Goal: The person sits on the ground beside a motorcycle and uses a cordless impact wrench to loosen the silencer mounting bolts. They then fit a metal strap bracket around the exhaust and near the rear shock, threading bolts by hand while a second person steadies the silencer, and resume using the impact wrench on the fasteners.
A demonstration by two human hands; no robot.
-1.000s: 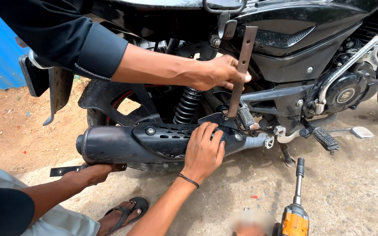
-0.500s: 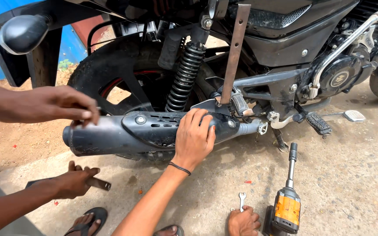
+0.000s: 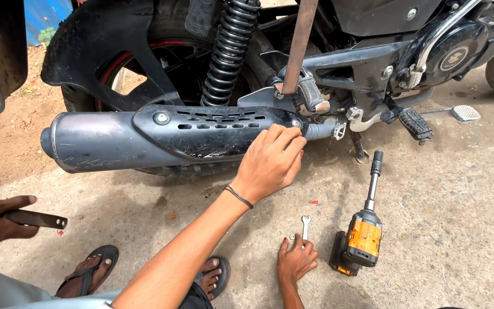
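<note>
The grey exhaust muffler [image 3: 144, 140] runs across the upper left of the frame just clear of the concrete floor [image 3: 447, 189], with open ground below it and to the lower right around the orange power driver [image 3: 361, 234]. The left hand [image 3: 270, 163] rests its loosely spread fingers on the muffler's front end, holding nothing. The right hand [image 3: 295, 260], at bottom centre, lies flat with fingers apparently touching a small spanner [image 3: 305, 225], though the grip is unclear.

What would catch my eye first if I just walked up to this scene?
The big grey exhaust across the middle, with the left hand pressed on its front end. Below, the right hand rests on the ground by a small spanner, next to a yellow power driver.
</note>
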